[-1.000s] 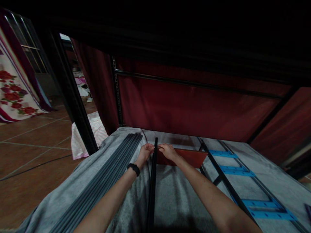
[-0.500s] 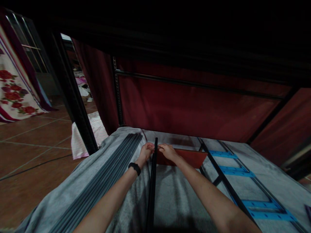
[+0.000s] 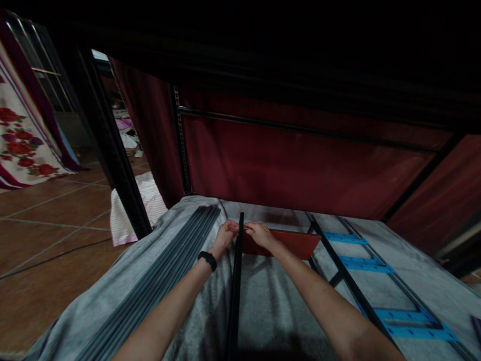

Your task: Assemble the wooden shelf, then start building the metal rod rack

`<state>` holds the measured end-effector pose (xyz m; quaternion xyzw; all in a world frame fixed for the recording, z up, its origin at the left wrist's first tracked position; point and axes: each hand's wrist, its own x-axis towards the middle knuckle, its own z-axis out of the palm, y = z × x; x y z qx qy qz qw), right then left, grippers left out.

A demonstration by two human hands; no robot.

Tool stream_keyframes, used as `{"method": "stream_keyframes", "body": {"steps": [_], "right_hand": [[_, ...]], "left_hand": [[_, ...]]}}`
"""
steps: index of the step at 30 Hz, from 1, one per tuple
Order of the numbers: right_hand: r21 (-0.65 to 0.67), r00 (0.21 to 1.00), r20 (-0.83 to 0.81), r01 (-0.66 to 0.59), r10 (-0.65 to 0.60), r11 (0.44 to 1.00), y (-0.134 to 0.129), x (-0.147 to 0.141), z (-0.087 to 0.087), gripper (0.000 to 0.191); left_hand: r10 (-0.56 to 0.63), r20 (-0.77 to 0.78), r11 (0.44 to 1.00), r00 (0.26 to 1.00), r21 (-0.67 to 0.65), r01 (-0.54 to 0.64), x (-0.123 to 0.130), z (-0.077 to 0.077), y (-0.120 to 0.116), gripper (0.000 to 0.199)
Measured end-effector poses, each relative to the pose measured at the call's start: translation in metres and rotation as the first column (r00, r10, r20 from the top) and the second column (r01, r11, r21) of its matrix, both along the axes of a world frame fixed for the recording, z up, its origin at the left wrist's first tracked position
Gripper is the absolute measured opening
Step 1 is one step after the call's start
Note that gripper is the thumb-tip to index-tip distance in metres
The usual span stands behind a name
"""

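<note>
A bed point(image 3: 270, 311) under a grey blanket point(image 3: 93, 301) forms the work surface; a dark red curtain point(image 3: 300, 170) closes its far side.

The left hand point(image 3: 226, 234) and right hand point(image 3: 258, 234) meet at a black metal bar point(image 3: 236, 286), close to its far end. The bar's long axis runs near to far between the two forearms. The left hand stands at its left face, the right hand at its right face; neither is clearly nearer. Both arms reach forward and converge, with the fingers curled and the fingertips drawn toward the bar. The right thumb and fingers are nearly closed together; whether either hand grips a small part cannot be told. A black wristband point(image 3: 208, 259) circles the left wrist.

A reddish-brown board point(image 3: 296, 245) extends right from the bar, its long axis left to right, partly behind the right hand. Farther right lie a black rail point(image 3: 356, 292) and blue crosspieces point(image 3: 366, 264). To the left, a row of grey rods point(image 3: 161, 281) lies lengthwise on the blanket.
</note>
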<state>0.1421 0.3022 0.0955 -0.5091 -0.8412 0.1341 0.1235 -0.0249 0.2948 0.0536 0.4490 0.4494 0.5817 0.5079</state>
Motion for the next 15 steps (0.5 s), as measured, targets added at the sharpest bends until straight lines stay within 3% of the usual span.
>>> {"method": "stream_keyframes", "body": {"steps": [5, 15], "right_hand": [[0.004, 1.0, -0.002, -0.008, 0.008, 1.0, 0.0002, 0.0008, -0.0001, 0.037], [0.019, 1.0, 0.002, 0.001, -0.001, 1.0, 0.0008, 0.0001, -0.0022, 0.036]], "left_hand": [[0.003, -0.018, 0.999, 1.0, -0.045, -0.004, 0.0012, -0.0032, 0.0024, 0.036], [-0.002, -0.021, 1.0, 1.0, 0.004, 0.003, -0.0009, 0.0033, -0.0012, 0.022]]}}
